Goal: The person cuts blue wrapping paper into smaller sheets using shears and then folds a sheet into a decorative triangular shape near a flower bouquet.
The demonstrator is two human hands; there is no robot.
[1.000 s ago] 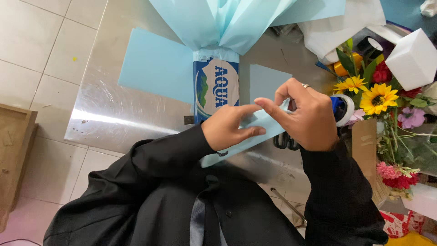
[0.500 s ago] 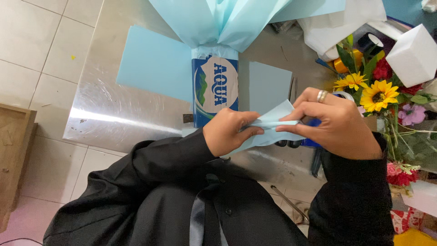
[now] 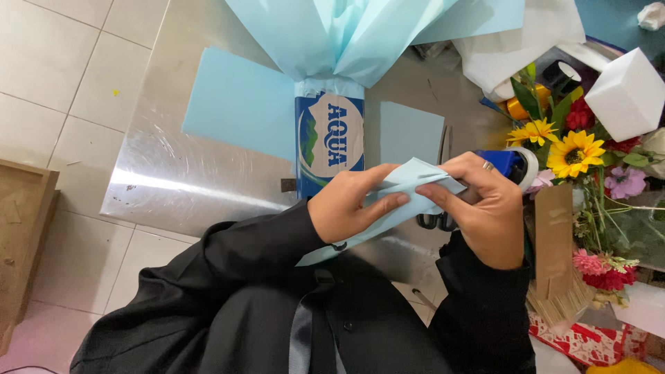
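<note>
Between my two hands, just over the near edge of the steel worktop (image 3: 173, 180), I see a folded sheet of light blue paper (image 3: 405, 190). My left hand (image 3: 350, 204) is closed around its lower part, thumb on top and fingers curled beneath, while a strip of the same sheet trails down toward my dark sleeve. My right hand (image 3: 485, 208), with a ring on one finger, pinches the upper corner between thumb and fingertips, so both hands are shut on the paper.

Just beyond my left hand stands a bottle with a blue label (image 3: 330, 138), its top wrapped in a big flare of light blue wrapping paper (image 3: 339, 34). A flat blue sheet (image 3: 239, 104) lies further left of that hand, and a smaller one (image 3: 409, 131) lies just beyond my right hand. Under my right hand I can make out black scissor handles (image 3: 435, 221). Off to the right of that hand is a bunch of flowers (image 3: 582, 152), with a sunflower among them, and a white box (image 3: 627, 93) beyond it.
</note>
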